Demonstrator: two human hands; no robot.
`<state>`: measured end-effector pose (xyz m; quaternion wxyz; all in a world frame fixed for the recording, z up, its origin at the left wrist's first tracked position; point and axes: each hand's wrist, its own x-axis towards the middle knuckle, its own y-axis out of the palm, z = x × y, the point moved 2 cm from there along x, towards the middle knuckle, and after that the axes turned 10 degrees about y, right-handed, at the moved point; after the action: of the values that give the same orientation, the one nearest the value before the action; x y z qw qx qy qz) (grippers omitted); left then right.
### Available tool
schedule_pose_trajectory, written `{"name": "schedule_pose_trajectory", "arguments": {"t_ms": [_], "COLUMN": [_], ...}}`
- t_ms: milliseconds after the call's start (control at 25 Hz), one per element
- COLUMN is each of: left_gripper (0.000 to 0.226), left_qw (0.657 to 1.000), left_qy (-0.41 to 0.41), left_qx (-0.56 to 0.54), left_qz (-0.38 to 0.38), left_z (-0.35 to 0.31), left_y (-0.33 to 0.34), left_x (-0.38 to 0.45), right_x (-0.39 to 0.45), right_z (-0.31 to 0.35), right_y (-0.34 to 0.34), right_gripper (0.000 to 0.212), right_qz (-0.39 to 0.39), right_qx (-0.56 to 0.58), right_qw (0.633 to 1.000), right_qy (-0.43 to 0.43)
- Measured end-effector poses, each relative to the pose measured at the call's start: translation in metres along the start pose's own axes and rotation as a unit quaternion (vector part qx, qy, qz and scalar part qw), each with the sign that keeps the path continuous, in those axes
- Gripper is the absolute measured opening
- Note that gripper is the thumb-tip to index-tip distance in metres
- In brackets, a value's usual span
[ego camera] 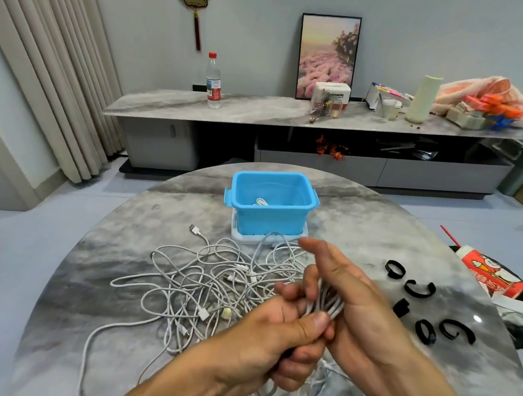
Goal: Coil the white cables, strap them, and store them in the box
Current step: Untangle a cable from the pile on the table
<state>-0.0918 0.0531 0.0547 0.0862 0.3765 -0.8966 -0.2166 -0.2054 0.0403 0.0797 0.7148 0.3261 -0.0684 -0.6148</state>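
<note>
You see a table [142,217] of glossy grey marble look, smooth. The box [270,208] is smooth blue plastic. The white cables [200,275] look matt, the black straps [418,288] look like cloth.

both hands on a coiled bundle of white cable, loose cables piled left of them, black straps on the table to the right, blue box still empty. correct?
Not quite: the blue box is not empty. The head view shows a white cable already lying inside it. The rest holds: the left hand and right hand hold the coiled bundle, loose cables lie to the left, black straps to the right.
</note>
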Motion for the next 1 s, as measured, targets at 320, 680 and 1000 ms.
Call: {"name": "schedule_pose_trajectory", "arguments": {"t_ms": [320, 680, 1000], "left_gripper": [0.031, 0.018, 0.018], "left_qw": [0.997, 0.953, 0.885], "left_qy": [-0.059, 0.192, 0.307], "left_qx": [-0.032, -0.138, -0.230], "left_qz": [0.046, -0.191, -0.264], "left_z": [-0.001, -0.040, -0.059], "left_y": [0.004, -0.036, -0.054], "left_x": [0.014, 0.007, 0.004], "right_x": [0.000, 0.015, 0.024], "right_z": [0.015, -0.059, -0.039], "right_y": [-0.023, -0.001, -0.022], "right_gripper": [0.061, 0.047, 0.039], "right_qz": [-0.122, 0.152, 0.049], "right_qx": [0.050, -0.199, -0.473], "right_qw": [0.991, 0.965, 0.880], "right_qy": [-0.035, 0.076, 0.026]}}
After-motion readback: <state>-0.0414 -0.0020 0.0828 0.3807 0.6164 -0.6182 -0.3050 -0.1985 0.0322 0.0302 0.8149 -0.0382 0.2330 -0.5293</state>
